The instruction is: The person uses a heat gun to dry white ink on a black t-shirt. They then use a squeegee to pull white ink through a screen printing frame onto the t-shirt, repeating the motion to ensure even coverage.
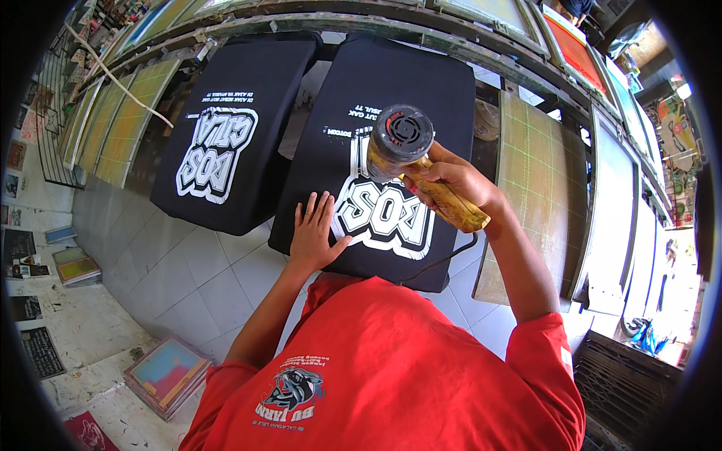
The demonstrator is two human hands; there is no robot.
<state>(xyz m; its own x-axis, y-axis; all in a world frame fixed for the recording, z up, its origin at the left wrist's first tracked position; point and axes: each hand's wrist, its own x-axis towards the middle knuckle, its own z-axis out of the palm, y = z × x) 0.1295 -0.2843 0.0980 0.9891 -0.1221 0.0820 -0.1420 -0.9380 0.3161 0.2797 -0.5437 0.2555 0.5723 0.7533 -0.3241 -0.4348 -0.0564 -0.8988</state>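
White lettering (pixel 387 218) | left black cloth (pixel 267 154) | right black cloth (pixel 406 79) | red shirt (pixel 406 346)

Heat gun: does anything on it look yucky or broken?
The heat gun in the right hand looks grubby: dark smudges stand out against its yellow handle. I can't see any crack.
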